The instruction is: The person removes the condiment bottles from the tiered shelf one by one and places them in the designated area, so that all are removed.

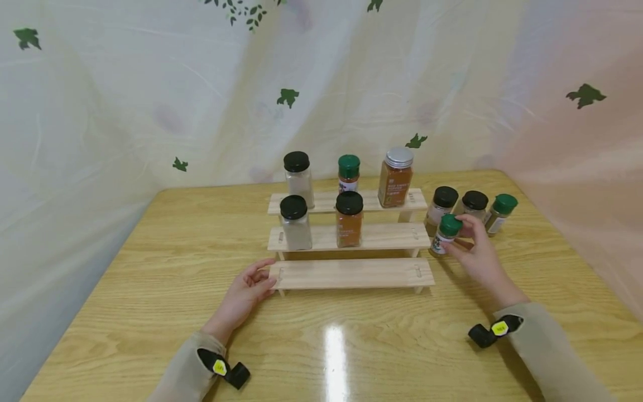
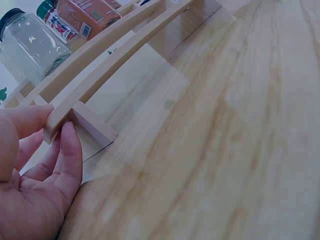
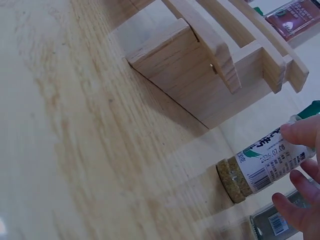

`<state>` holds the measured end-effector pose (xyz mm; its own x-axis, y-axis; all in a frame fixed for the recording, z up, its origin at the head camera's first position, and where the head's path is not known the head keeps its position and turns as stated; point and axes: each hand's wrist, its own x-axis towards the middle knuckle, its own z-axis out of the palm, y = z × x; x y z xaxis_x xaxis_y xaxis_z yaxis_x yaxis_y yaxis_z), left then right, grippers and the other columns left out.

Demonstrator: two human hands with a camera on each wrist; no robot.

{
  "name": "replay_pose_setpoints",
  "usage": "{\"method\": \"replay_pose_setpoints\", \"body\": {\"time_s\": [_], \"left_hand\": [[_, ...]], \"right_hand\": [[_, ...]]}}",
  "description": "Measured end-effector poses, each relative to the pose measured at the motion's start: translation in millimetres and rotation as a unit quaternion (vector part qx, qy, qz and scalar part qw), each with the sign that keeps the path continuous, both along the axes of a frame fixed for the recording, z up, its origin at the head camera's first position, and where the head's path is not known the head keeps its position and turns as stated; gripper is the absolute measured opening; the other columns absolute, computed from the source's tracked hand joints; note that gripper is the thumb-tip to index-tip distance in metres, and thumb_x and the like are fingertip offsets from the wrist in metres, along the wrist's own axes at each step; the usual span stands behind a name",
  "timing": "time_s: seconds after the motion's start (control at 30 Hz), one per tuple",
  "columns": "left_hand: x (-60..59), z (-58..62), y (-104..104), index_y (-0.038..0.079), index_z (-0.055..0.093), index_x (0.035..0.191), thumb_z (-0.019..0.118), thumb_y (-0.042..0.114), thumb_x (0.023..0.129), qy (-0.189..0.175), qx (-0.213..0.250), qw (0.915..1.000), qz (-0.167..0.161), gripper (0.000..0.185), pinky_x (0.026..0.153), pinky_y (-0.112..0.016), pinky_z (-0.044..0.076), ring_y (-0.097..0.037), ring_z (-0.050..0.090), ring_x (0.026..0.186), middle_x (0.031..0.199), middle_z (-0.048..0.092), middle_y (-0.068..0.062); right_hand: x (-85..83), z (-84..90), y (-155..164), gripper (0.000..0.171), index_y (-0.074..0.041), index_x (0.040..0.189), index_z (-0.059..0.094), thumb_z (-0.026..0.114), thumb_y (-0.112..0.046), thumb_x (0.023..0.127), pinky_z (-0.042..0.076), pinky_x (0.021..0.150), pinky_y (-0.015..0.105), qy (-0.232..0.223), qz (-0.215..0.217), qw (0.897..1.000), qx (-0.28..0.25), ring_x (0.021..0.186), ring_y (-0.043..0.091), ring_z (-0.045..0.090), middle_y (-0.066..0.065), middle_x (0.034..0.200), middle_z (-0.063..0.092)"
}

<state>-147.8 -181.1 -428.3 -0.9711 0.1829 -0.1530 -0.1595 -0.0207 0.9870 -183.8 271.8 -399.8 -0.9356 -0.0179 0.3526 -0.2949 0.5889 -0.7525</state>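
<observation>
A three-step wooden rack [image 1: 351, 273] stands mid-table. Its top step carries a black-lidded jar [image 1: 297, 172], a green-lidded jar [image 1: 349, 173] and a silver-lidded jar [image 1: 396, 176]. Two black-lidded jars [image 1: 295, 223] [image 1: 349, 219] stand on the middle step, and the bottom step is bare. My left hand [image 1: 262, 280] rests against the bottom step's left end, its fingers [image 2: 70, 160] straight beside the leg [image 2: 92, 127]. Right of the rack, my right hand [image 1: 459, 239] pinches a small green-lidded jar [image 1: 445, 234] [image 3: 262, 166], which is tilted just above or on the table.
Two black-lidded jars [image 1: 442, 205] [image 1: 474, 203] and one green-lidded jar [image 1: 500, 213] stand on the table [image 1: 150, 268] behind my right hand. A leaf-patterned curtain [image 1: 201, 100] closes off the back and both sides.
</observation>
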Motion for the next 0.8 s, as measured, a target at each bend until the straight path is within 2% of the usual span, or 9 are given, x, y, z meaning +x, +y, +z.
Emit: {"method": "replay_pose_setpoints", "body": {"time_s": [0.2, 0.33, 0.43, 0.53, 0.57, 0.8], "left_hand": [[0.1, 0.1, -0.1, -0.003, 0.034, 0.142, 0.052, -0.003, 0.093, -0.004, -0.002, 1.0000, -0.001, 0.052, 0.078, -0.018, 0.053, -0.003, 0.059, 0.087, 0.096, 0.059, 0.005], [0.2, 0.6, 0.1, -0.003, 0.035, 0.142, 0.052, -0.004, 0.093, -0.006, -0.004, 1.0000, 0.001, 0.052, 0.078, -0.017, 0.053, -0.003, 0.059, 0.087, 0.097, 0.059, 0.005], [-0.1, 0.2, 0.2, -0.002, 0.035, 0.142, 0.051, -0.004, 0.093, -0.008, -0.004, 1.0000, 0.001, 0.052, 0.077, -0.017, 0.053, -0.003, 0.059, 0.087, 0.097, 0.058, 0.005], [0.0, 0.0, 0.0, -0.002, 0.035, 0.142, 0.051, -0.004, 0.093, -0.008, -0.002, 1.0000, 0.001, 0.052, 0.078, -0.017, 0.053, -0.004, 0.059, 0.087, 0.097, 0.058, 0.004], [0.0, 0.1, 0.0, -0.002, 0.035, 0.142, 0.051, -0.004, 0.093, -0.008, -0.001, 1.0000, 0.001, 0.052, 0.078, -0.018, 0.053, -0.004, 0.059, 0.087, 0.097, 0.058, 0.004], [0.8, 0.3, -0.8, -0.003, 0.034, 0.142, 0.053, -0.002, 0.093, -0.005, 0.002, 1.0000, -0.002, 0.052, 0.078, -0.018, 0.053, -0.004, 0.059, 0.088, 0.098, 0.058, 0.004]], "right_hand": [[0.3, 5.5, 3.5, 0.054, 0.003, 0.130, 0.037, 0.066, 0.003, 0.085, 0.050, 0.089, 0.049, 0.000, -0.004, 1.000, 0.026, 0.097, -0.012, 0.041, 0.014, 0.120, 0.047], [1.1, 7.9, 7.0, 0.053, 0.002, 0.129, 0.039, 0.067, 0.001, 0.084, 0.051, 0.089, 0.047, 0.007, -0.002, 1.000, 0.030, 0.101, -0.010, 0.040, 0.001, 0.120, 0.046], [1.3, 9.7, 9.0, 0.053, 0.003, 0.128, 0.040, 0.068, 0.003, 0.083, 0.052, 0.090, 0.029, 0.017, 0.003, 1.000, 0.022, 0.102, -0.010, 0.042, -0.015, 0.115, 0.043], [2.1, 11.5, 10.4, 0.053, 0.006, 0.127, 0.040, 0.068, 0.005, 0.082, 0.045, 0.084, 0.008, 0.026, 0.013, 1.000, 0.010, 0.101, -0.011, 0.043, -0.023, 0.112, 0.041], [2.6, 12.0, 10.9, 0.053, 0.006, 0.127, 0.039, 0.068, 0.006, 0.082, 0.042, 0.083, 0.004, 0.027, 0.016, 0.999, 0.005, 0.101, -0.011, 0.043, -0.024, 0.112, 0.041], [7.8, 14.5, 15.8, 0.055, 0.004, 0.129, 0.037, 0.068, 0.001, 0.084, 0.040, 0.080, 0.002, 0.019, 0.017, 1.000, -0.011, 0.103, -0.006, 0.045, -0.021, 0.112, 0.043]]}}
